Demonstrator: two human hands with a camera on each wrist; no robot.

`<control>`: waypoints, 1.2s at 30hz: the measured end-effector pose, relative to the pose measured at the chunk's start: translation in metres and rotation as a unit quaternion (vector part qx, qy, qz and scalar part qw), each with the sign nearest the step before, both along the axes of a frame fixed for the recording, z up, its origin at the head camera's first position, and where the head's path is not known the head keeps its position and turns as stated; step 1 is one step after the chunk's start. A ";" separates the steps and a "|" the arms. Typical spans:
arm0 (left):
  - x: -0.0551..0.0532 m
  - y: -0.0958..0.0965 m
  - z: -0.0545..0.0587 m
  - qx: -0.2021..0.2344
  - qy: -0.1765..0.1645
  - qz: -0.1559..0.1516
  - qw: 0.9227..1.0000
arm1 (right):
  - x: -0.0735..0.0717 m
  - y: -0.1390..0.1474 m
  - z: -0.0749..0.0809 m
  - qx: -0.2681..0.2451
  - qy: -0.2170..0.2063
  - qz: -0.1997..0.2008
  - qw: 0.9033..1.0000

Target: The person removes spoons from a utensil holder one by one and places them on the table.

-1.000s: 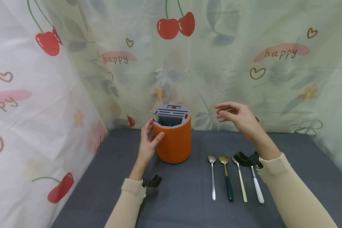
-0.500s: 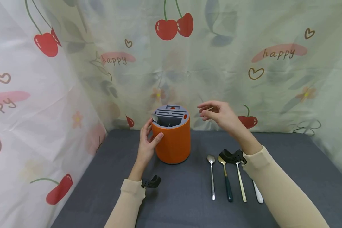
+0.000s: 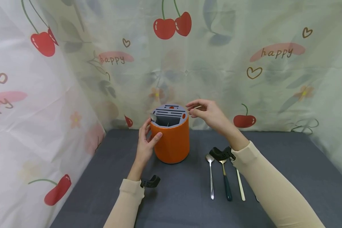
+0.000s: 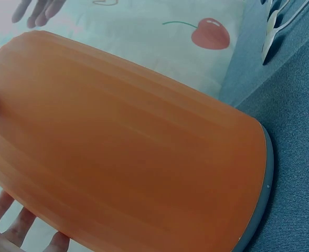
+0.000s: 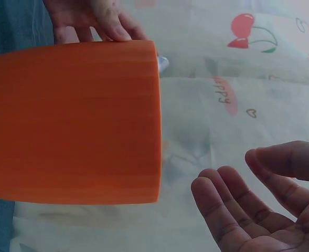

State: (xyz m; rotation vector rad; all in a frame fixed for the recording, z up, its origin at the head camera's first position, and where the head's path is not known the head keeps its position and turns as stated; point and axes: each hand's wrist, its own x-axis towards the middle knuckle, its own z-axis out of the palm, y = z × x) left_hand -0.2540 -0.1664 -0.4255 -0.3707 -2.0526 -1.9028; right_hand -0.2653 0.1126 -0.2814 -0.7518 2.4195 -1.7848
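Observation:
An orange cylindrical utensil holder (image 3: pixel 172 144) with a grey slotted top stands upright on the dark cloth. My left hand (image 3: pixel 145 142) holds its left side close to the rim, thumb in front and fingers round the side. The bowl of a spoon (image 3: pixel 153 117) pokes out at the left of the rim, beside those fingers. Just off the rim's right side hovers my right hand (image 3: pixel 208 112), with nothing in it and its fingers loosely bent. In the right wrist view the right hand (image 5: pixel 264 210) is apart from the holder's top edge.
To the holder's right lie a silver spoon (image 3: pixel 211 180), a spoon with a dark green handle (image 3: pixel 227 186) and one with a cream handle (image 3: pixel 240 186). My right forearm (image 3: pixel 268 177) covers most of a white-handled one. A patterned curtain (image 3: pixel 216 63) hangs behind.
My right hand has moved left through the air, from above the spoons to beside the holder's rim. The left hand keeps its hold, and the holder stays in place.

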 end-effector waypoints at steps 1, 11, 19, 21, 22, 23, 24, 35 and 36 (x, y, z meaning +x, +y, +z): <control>0.000 0.000 0.000 0.000 0.000 0.000 1.000 | 0.000 -0.001 0.001 -0.002 -0.001 0.002 1.000; -0.002 0.000 -0.001 0.001 0.000 0.002 1.000 | -0.005 -0.024 0.004 -0.007 0.000 0.019 1.000; -0.001 0.000 -0.001 0.002 -0.004 0.001 1.000 | -0.011 -0.045 0.003 -0.006 0.001 0.034 0.999; -0.001 0.000 0.000 0.001 -0.006 -0.001 1.000 | -0.013 -0.048 0.001 -0.008 -0.001 0.037 0.999; -0.001 0.000 0.000 0.001 -0.007 -0.002 1.000 | -0.014 -0.050 0.001 -0.009 -0.002 0.040 0.999; -0.001 0.000 0.001 0.000 -0.007 -0.002 1.000 | -0.015 -0.052 0.000 -0.009 -0.002 0.044 0.999; -0.001 -0.001 0.001 0.000 -0.009 -0.002 1.000 | -0.016 -0.053 -0.001 -0.009 -0.003 0.048 0.999; -0.001 0.000 0.001 -0.005 -0.006 -0.003 1.000 | -0.021 -0.059 -0.006 -0.014 -0.019 0.054 0.998; 0.000 0.000 0.002 -0.005 -0.006 -0.002 1.000 | -0.021 -0.060 -0.006 -0.017 -0.022 0.056 0.998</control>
